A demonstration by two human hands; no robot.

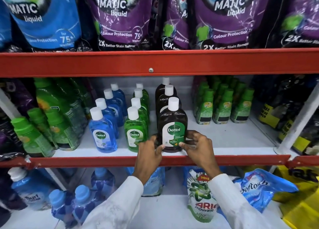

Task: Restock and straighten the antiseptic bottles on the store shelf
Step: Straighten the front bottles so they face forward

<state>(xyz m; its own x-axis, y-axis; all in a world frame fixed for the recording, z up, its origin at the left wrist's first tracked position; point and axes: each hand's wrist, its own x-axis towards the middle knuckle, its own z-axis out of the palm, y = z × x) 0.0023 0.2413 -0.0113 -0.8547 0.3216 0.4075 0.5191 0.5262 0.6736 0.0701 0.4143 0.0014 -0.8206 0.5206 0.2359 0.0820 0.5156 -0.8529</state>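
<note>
A brown Dettol antiseptic bottle [173, 125] with a white cap stands upright at the front of the white middle shelf [224, 139]. My left hand [151, 152] grips its lower left side and my right hand [198, 146] grips its lower right side. Two more brown bottles [168, 97] line up behind it. To the left runs a row of green Dettol bottles [135, 130], and further left a row of blue Dettol bottles [101, 132], all upright with labels facing front.
Green-capped bottles [222, 106] stand at the right of the shelf, leaning green bottles [57, 118] at the left. Red shelf rails [155, 63] run above and below. Detergent pouches [119, 18] hang above; an Ariel pouch [201, 197] and blue bottles [76, 201] sit below.
</note>
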